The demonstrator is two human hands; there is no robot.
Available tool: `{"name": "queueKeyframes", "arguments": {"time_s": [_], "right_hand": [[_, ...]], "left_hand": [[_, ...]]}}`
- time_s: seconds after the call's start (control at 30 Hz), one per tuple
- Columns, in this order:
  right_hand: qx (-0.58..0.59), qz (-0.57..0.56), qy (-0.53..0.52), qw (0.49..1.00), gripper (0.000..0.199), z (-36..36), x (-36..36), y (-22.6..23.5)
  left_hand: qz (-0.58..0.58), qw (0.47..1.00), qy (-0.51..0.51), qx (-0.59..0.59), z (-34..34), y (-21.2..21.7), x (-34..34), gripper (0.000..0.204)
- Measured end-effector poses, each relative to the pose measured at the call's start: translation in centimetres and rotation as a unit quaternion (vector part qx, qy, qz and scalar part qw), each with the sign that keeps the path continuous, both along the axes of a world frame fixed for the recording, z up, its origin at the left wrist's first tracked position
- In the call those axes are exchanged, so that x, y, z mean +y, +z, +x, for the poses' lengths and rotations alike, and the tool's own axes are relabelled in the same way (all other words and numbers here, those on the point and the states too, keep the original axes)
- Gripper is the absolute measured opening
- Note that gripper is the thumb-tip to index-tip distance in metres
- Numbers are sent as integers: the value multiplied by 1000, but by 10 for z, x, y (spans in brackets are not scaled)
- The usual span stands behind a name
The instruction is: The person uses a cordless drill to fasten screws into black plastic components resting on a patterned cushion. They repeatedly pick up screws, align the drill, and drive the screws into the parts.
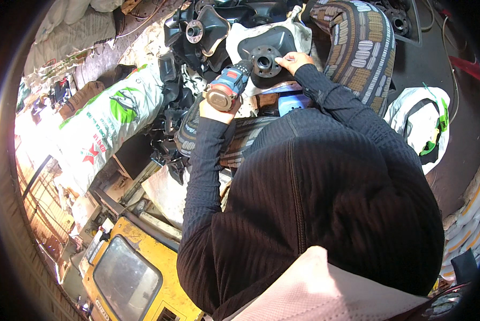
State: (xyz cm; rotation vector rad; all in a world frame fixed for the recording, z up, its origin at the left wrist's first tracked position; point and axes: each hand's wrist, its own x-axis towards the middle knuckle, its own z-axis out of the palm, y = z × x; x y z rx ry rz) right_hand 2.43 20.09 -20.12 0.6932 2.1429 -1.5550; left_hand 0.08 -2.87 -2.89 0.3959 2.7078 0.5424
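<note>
A blue and black cordless drill [230, 85] with a red patch is gripped in my left hand [218, 111], its chuck pointing up and right toward a round metal hub flange [264, 61]. The flange has a large centre hole and smaller holes around it, and sits on a black curved part [283, 43] with white material around it. My right hand [294, 62] is at the flange's right edge, thumb and fingers pinched together. What lies between those fingers is too small to tell. Whether the drill's tip touches the flange cannot be made out.
Several similar black parts with a flange [194, 31] are heaped beyond and left. My patterned trouser leg [360, 53] bends at the right. A white and green sack [114, 120] lies left, a white bag [422, 123] right. A yellow machine panel [168, 283] stands lower left.
</note>
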Motion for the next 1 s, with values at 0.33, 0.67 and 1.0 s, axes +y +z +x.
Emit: {"name": "queueKeyframes", "arguments": {"time_s": [0.33, 0.67, 1.0], "right_hand": [[-5, -17, -5, 1000, 48, -1, 0, -2], [-11, -18, -8, 1000, 47, -1, 1, 0], [-27, -27, -2, 999, 48, -2, 1, 4]], "left_hand": [[-62, 998, -22, 11, -7, -21, -16, 62], [89, 981, 117, -130, -28, -19, -25, 39], [-196, 966, -146, -84, -28, 42, 39, 51]]}}
